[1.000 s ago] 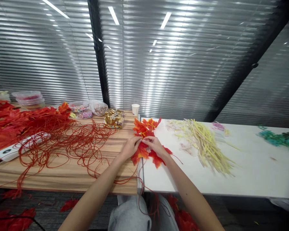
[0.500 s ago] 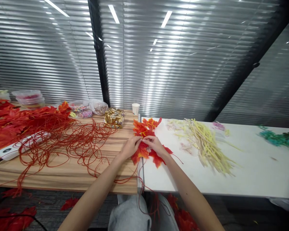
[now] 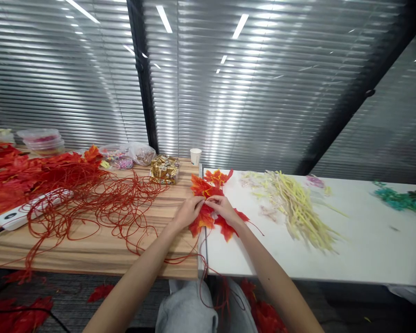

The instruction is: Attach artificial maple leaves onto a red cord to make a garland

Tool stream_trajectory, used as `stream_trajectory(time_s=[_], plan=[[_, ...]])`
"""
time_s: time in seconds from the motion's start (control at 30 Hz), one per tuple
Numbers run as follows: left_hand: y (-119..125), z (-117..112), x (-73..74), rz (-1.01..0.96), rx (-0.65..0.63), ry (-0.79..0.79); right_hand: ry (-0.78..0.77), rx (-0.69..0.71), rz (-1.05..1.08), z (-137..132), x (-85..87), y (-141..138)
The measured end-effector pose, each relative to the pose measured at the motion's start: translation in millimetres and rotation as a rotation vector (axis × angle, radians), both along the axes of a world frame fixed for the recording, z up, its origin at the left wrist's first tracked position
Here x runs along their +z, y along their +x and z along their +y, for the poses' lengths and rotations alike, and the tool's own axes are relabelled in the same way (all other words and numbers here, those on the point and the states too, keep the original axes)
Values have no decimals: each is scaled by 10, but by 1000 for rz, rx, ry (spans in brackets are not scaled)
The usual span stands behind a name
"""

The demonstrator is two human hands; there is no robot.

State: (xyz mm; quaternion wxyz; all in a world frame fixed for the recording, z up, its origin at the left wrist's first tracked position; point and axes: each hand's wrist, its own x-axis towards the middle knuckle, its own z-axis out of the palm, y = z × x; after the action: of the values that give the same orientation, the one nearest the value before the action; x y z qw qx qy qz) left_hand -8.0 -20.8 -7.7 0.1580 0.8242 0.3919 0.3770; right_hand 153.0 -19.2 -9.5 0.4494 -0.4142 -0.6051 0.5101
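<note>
Red-orange artificial maple leaves point(image 3: 207, 221) lie over the seam between the two tabletops. My left hand point(image 3: 190, 210) and my right hand point(image 3: 222, 206) meet above them, fingers pinched close together. What sits between the fingertips is too small to make out; leaves lie right under and around both hands. From the leaves a thin red cord point(image 3: 203, 259) runs down over the table edge toward my lap. Another short cord end pokes out right of my right wrist.
Left, on the wood-grain table point(image 3: 180, 231), lie tangled red cord point(image 3: 125, 203), a leaf pile point(image 3: 38, 173), a white power strip point(image 3: 31, 210) and a gold packet point(image 3: 164, 169). A paper cup point(image 3: 195, 157) stands behind. Yellow strips point(image 3: 294, 203) and green sprigs point(image 3: 407, 201) occupy the white table point(image 3: 367, 249).
Both hands stay pinched in the same place. The top-left leaf has shifted very slightly to the left and down.
</note>
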Motion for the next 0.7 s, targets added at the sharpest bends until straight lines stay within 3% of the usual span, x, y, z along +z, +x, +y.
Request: stream_trajectory(time_s=[0.7], plan=[[1,9,-7,44,0,-23,25,-18,-32,-32,58,-14]])
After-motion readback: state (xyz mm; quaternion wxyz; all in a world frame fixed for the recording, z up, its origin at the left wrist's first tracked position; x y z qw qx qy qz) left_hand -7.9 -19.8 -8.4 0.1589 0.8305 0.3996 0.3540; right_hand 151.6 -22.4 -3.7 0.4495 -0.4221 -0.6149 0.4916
